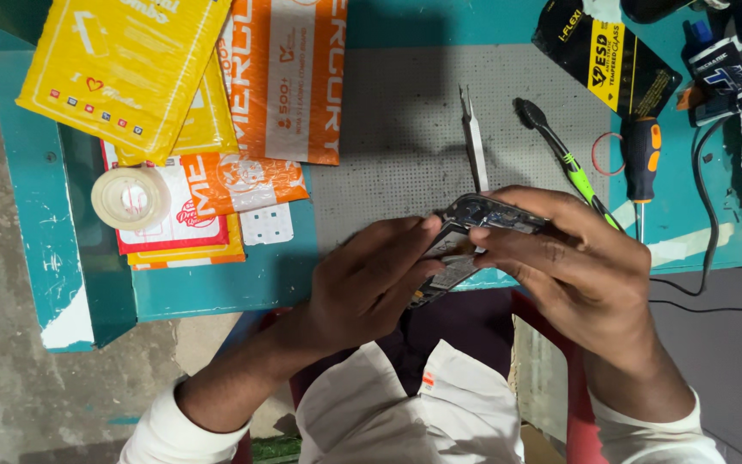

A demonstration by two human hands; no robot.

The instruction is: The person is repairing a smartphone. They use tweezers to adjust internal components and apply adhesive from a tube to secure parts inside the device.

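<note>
My left hand and right hand both grasp the opened phone — tweezers lie on the surface beyond.

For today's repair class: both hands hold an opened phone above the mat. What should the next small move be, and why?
Probably reach for the tweezers. The left hand and right hand both grip the opened phone, its insides exposed, and the tweezers lie on the grey mat just beyond it.
</note>
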